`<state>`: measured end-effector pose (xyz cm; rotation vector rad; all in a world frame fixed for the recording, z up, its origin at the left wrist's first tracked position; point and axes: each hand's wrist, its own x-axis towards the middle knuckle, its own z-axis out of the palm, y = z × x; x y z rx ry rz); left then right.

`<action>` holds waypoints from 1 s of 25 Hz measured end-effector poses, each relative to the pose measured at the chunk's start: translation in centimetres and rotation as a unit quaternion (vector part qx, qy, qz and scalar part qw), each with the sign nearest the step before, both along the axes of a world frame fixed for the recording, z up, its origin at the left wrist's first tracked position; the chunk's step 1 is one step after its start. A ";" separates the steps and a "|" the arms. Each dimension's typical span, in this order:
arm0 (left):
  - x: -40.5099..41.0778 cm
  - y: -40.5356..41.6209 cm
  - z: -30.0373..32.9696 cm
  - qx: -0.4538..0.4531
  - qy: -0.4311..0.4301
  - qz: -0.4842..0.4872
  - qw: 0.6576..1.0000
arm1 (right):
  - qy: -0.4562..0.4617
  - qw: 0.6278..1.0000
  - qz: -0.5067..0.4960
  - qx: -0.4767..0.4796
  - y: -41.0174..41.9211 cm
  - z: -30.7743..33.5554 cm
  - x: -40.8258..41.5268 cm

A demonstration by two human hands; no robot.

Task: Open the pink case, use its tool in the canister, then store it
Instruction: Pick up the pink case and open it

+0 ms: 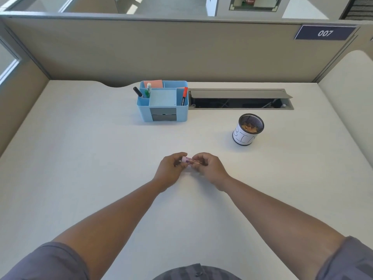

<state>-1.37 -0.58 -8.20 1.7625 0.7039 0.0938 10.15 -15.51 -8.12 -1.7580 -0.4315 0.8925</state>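
Observation:
A small pink case (187,160) is held between both hands just above the white desk, near its middle. My left hand (171,168) grips its left end, where a pale pink cap shows. My right hand (210,168) pinches the right end, and its fingers hide most of that side. Something thin and orange-brown shows at the case under my right fingers; I cannot tell what it is. The canister (248,129), a black mesh cup wrapped in white paper, stands upright to the far right of my hands with brown shavings inside.
A blue desk organiser (162,102) with markers, sticky notes and a small drawer stands at the back centre. To its right an open cable hatch (240,99) is cut into the desk. Beige partition walls close off the back and both sides.

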 end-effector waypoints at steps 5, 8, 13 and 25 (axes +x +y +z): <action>0.5 0.3 0.4 -0.124 -0.027 0.038 0.991 | 0.146 0.987 -0.059 0.026 0.1 0.3 0.4; 0.5 0.5 0.6 -0.122 -0.029 0.037 0.991 | 0.189 0.978 -0.082 0.030 0.3 0.4 0.5; 0.5 0.7 0.9 -0.101 -0.010 0.026 0.995 | 0.230 0.967 -0.090 0.055 -0.1 0.2 0.7; 0.6 0.9 0.7 -0.090 -0.021 0.016 0.996 | 0.260 0.958 -0.102 0.064 -0.3 0.1 1.1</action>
